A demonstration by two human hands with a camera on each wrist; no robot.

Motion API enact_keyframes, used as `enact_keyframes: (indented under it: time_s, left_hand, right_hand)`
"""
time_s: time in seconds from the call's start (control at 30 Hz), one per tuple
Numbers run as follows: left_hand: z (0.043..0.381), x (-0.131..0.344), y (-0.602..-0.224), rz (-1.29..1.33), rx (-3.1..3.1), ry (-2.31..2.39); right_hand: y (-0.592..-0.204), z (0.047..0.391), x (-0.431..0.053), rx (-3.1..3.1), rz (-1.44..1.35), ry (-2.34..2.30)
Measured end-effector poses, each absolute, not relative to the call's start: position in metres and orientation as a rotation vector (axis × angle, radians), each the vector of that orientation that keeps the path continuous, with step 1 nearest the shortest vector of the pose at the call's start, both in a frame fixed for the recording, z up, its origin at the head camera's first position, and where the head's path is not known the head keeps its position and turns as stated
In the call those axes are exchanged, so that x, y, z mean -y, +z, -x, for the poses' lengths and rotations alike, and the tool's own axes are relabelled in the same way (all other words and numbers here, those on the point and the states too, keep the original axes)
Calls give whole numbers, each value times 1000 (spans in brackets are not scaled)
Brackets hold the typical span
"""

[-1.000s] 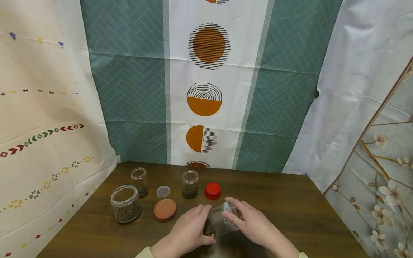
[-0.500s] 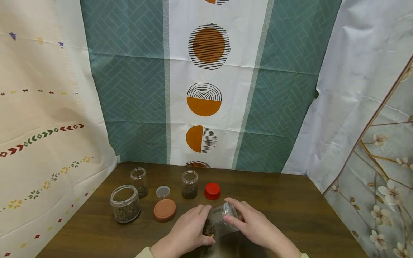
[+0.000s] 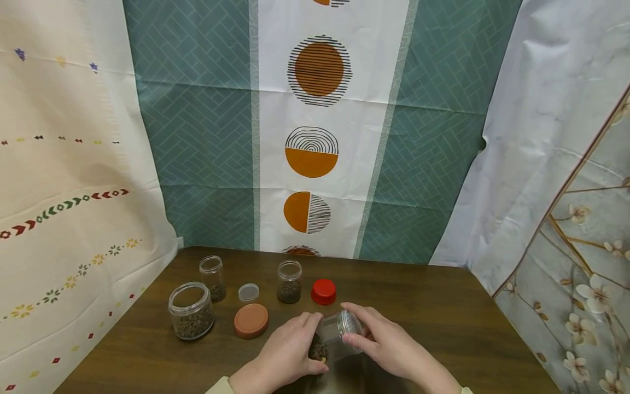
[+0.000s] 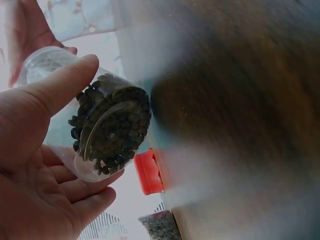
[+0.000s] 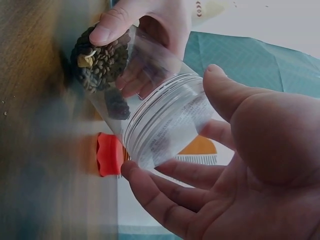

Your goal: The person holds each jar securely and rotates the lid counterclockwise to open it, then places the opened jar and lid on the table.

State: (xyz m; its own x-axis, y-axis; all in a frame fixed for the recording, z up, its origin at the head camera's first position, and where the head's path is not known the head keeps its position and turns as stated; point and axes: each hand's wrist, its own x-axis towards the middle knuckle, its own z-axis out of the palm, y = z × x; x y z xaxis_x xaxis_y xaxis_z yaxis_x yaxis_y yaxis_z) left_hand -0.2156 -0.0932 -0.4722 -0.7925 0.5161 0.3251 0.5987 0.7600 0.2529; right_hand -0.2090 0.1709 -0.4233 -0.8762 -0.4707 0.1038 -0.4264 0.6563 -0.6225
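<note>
A clear plastic jar is tilted on its side between my hands, low in the middle of the head view. My left hand grips its base end, thumb on one side and fingers on the other. Dark bean-like pellets lie at that end. Among them shows a small yellowish piece in the right wrist view. At the other end, the thumb and fingers of my right hand hold the clear, ridged lid. Fine print shows through the lid.
A wide open jar, a tall open jar and a small open jar stand left and behind, partly filled with pellets. A red lid, an orange-brown lid and a clear lid lie on the brown table.
My right thumb and fingers have shifted slightly on the jar's lid, and the lid's face shows at a slightly different angle. My left hand stays in place around the jar.
</note>
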Motion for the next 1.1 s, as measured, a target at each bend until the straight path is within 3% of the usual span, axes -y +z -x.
enact_keyframes:
  time_s: [1.1]
  left_hand:
    - [214,94,-472,868,2725,-549]
  right_hand:
    - [-420,209,-176,-2772,938,-962]
